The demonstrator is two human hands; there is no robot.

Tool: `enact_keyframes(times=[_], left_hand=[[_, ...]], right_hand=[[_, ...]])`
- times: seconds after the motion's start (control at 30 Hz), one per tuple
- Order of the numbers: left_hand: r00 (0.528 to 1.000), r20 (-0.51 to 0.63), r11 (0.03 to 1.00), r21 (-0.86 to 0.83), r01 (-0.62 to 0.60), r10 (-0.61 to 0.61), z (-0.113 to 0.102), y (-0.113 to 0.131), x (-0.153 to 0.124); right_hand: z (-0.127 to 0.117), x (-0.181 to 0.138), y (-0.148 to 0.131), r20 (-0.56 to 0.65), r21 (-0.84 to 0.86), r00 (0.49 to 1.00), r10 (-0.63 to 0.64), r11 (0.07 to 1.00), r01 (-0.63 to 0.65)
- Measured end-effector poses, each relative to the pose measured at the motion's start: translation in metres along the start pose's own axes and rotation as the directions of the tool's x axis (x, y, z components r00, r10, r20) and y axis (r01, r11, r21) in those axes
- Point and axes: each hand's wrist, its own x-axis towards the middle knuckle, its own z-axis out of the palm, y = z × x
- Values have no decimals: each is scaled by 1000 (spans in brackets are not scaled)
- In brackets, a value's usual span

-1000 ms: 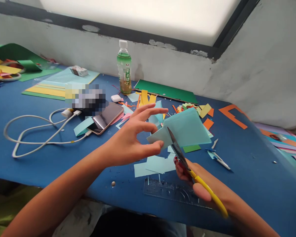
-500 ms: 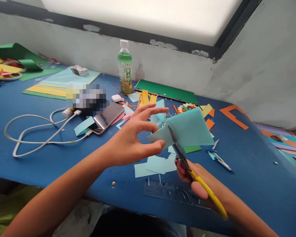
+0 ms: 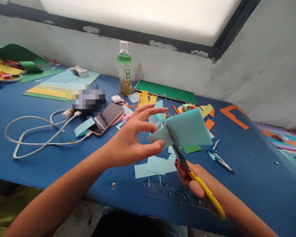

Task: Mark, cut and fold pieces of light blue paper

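My left hand (image 3: 135, 138) pinches the near left corner of a light blue stack of paper (image 3: 189, 128) between thumb and fingers, the other fingers stretched out. The stack is held up above the table. My right hand (image 3: 194, 179) grips scissors (image 3: 181, 156) with yellow and red handles. The scissor blades lie across the paper, close to the left hand's fingertips, with the tip near the upper edge. Beneath them, light blue paper scraps (image 3: 155, 165) and a clear plastic ruler (image 3: 167, 191) rest on the table.
A blue table (image 3: 249, 184) carries a green tea bottle (image 3: 125, 70), a phone (image 3: 106, 119) with a white cable (image 3: 44, 141), and a white earbud case (image 3: 116, 98). Pens (image 3: 220, 159) and an orange paper piece (image 3: 234, 115) lie to the right. Coloured sheets (image 3: 45, 90) are at the left.
The scissors' yellow handle has dropped and closed in slightly toward the other handle, and the blades look closer together. The left hand and paper have hardly moved.
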Motion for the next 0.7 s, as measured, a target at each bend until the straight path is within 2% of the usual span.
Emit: enact_keyframes(times=[0.1, 0.37, 0.5, 0.7], left_hand=[[1000, 4, 1000, 5, 5, -5, 0, 0, 0], [1000, 4, 1000, 17, 7, -8, 0, 1, -1], [1000, 6, 1000, 18, 4, -4, 0, 0, -1], [1000, 27, 999, 49, -7, 6, 0, 0, 0]], right_hand=[[-1, -1, -2, -5, 67, 1000, 10, 998, -10], [-7, -4, -19, 40, 109, 999, 25, 994, -29], [-9, -5, -23, 31, 83, 995, 95, 992, -98], [-9, -4, -23, 42, 38, 993, 109, 993, -111]])
